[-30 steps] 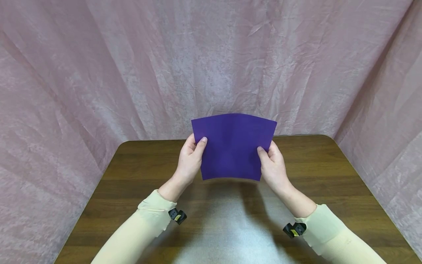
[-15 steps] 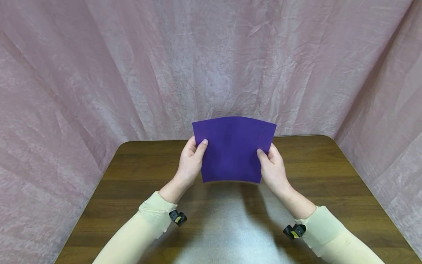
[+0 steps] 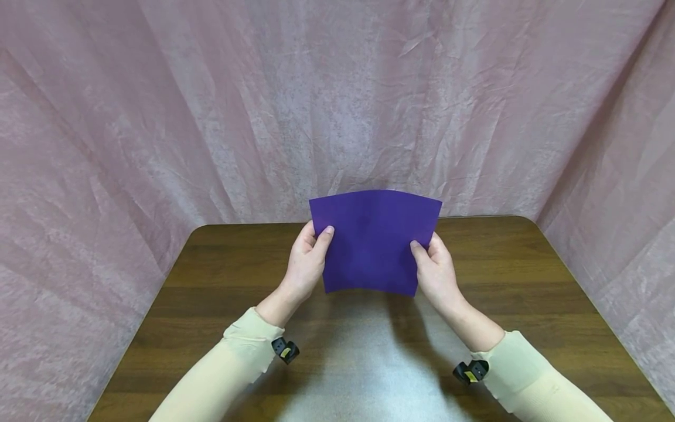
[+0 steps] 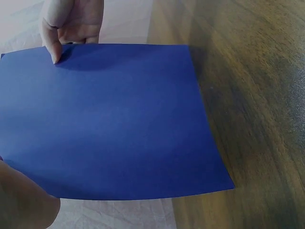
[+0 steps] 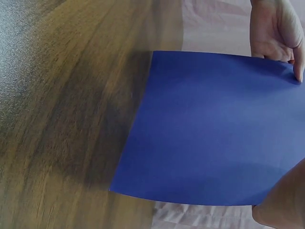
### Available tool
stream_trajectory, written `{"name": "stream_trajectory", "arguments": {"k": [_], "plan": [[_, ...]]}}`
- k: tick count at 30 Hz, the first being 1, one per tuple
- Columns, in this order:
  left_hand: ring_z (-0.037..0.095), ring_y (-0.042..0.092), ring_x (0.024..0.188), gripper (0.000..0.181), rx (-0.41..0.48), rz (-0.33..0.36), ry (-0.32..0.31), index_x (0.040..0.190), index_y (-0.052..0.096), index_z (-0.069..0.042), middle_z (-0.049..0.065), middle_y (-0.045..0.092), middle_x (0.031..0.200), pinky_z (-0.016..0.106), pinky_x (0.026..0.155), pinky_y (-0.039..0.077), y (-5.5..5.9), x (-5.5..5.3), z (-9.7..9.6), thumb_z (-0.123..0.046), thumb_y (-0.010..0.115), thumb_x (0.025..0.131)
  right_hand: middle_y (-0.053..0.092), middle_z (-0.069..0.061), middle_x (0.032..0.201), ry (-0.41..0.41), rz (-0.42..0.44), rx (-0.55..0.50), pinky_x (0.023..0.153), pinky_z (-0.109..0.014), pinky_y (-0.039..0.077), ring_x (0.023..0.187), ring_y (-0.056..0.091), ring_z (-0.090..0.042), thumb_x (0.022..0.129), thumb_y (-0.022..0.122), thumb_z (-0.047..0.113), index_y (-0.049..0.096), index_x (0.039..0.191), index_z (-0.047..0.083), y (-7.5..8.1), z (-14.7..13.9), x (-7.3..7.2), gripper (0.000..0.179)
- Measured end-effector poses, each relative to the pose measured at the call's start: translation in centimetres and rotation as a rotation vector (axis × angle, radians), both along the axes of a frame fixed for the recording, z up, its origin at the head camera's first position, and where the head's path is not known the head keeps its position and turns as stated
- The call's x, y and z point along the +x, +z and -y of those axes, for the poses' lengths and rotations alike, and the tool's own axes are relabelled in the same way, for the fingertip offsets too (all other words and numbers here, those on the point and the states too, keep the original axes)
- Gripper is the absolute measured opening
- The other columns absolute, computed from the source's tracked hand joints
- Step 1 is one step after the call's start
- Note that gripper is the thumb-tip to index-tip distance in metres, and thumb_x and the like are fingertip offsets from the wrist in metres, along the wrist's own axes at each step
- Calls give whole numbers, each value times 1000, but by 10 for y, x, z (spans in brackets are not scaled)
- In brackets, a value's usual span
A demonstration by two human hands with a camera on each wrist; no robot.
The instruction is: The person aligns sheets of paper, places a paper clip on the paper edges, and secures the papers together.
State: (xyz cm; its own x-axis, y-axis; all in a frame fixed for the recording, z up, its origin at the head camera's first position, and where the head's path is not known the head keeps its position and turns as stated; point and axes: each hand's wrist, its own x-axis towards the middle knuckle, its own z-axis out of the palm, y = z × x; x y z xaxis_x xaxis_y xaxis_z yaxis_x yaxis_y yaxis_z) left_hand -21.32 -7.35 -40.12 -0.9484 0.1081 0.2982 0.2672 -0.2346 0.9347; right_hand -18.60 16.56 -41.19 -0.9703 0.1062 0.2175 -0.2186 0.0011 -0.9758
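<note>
A purple sheet of paper (image 3: 371, 246) is held up above the table, its top edge bowed; it looks blue in the left wrist view (image 4: 109, 119) and the right wrist view. My left hand (image 3: 306, 264) pinches its left edge, thumb on the near face and fingers behind. At the right edge my right hand (image 3: 436, 272) pinches it the same way, slightly lower. The paper hides most of the fingers. Beneath the paper's lower edge the tabletop shows, with a gap between them.
A brown wood-grain table (image 3: 221, 281) with rounded far corners lies below, with a bright glare spot near its front. Pink curtains (image 3: 337, 105) hang behind it and at both sides. Each sleeve carries a small black wrist device (image 3: 285, 350).
Both hands and the paper have sunk slightly, toward the table. The grip of each hand looks the same.
</note>
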Motion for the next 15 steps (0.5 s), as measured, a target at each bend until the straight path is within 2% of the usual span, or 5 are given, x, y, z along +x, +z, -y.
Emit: {"name": "stream_trajectory", "arguments": {"k": [8,15], "plan": [[24,68,95,25,-18,23,12,127,59,-1,12,69,110,44,85,58,-5,-1,-1,-16,52,108,64,-17,122,2,13,3,91,-36,55,104,65,-18,107,44,5,56,130,-4,-4,0,1,28],[29,68,97,25,-31,41,7,126,58,-1,15,69,112,56,89,56,-12,1,-1,-18,52,108,63,-17,125,24,18,-14,94,-36,54,108,64,-20,108,43,5,55,132,-3,-9,0,2,28]]}}
